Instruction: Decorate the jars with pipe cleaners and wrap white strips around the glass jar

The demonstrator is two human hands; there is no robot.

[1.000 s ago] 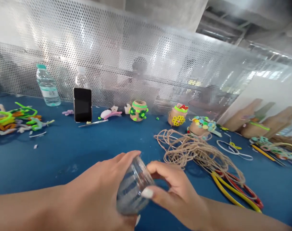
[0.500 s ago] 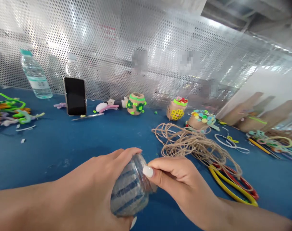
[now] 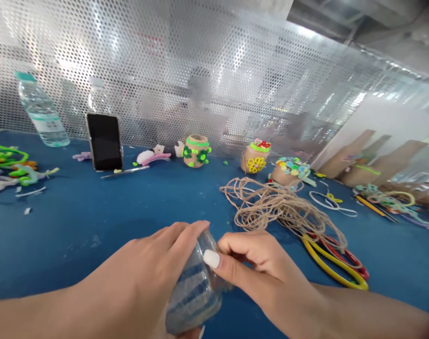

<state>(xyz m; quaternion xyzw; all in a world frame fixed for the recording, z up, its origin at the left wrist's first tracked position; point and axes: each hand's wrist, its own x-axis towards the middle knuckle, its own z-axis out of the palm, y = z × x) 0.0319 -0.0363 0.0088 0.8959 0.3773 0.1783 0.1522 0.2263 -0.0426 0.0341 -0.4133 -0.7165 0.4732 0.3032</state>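
A clear glass jar point(image 3: 193, 296) with cloudy stripes of tape or glue round its side lies tilted between my hands, its mouth end toward the right. My left hand point(image 3: 147, 273) is wrapped round the jar's body, thumb below and fingers over the top. At the neck, my right hand point(image 3: 260, 273) is closed, with thumb and bent fingers pinching the rim area. Whether a thin strip or string end is between those fingers is hidden. Just beyond the right hand lies a loose heap of jute twine point(image 3: 271, 202).
Scissors with yellow and red handles point(image 3: 334, 268) lie partly under the twine. Behind stand twine-wrapped jars point(image 3: 196, 155) with colourful decorations, a propped phone point(image 3: 104, 141) and a water bottle point(image 3: 44, 117). Pipe cleaners point(image 3: 20, 169) are piled at left; a perforated metal panel point(image 3: 147, 61) closes the back.
The view has shifted slightly, so the background sits a little further left. The jar is slightly lower, and my right thumb has slid a little left across its neck.
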